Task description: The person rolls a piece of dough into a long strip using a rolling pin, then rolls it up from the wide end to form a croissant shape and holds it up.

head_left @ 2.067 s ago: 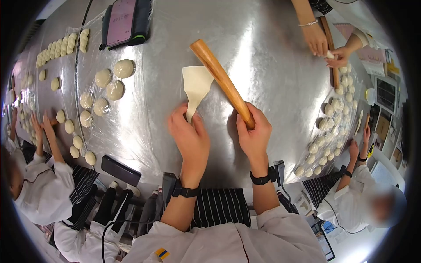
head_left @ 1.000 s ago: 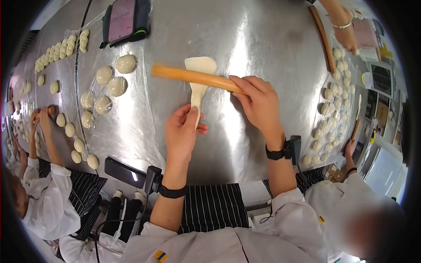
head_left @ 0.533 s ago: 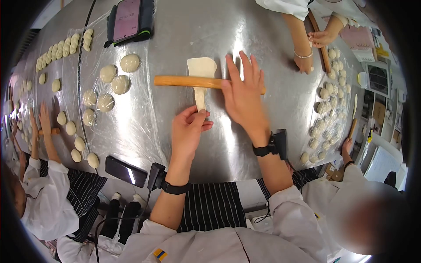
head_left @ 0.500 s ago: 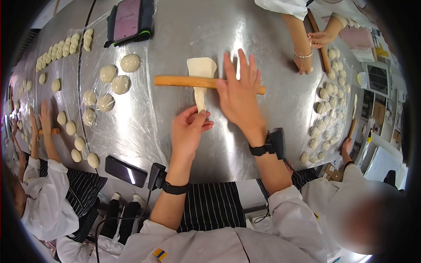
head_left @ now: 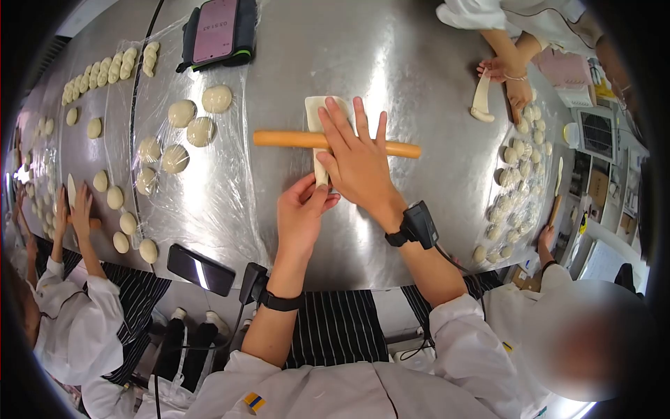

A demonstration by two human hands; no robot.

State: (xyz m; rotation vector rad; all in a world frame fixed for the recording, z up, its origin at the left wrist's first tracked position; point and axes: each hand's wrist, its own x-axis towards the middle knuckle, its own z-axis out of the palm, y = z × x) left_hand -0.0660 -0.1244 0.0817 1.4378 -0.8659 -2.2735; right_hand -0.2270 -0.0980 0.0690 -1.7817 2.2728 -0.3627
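Left hand's (head_left: pixel 301 213) grip pinches the near end of a pale, flat strip of dough (head_left: pixel 316 117) running beneath a brown, cylindrical wooden rolling pin (head_left: pixel 292 139); the right hand (head_left: pixel 363 170) lies palm-down across it, fingers spread; well right of the pin, pale round dough balls (head_left: pixel 511 155) sit on the grey metal tabletop (head_left: pixel 433 216).

Unclear digits (head_left: pixel 207 28) on pink phone screen (head_left: pixel 213 43)

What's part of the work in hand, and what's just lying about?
In use:
rolling pin, under right hand
dough strip, pinched by left hand

Lying about, apparently:
pink-screened phone
dark phone
film-covered dough balls, untouched by either hand
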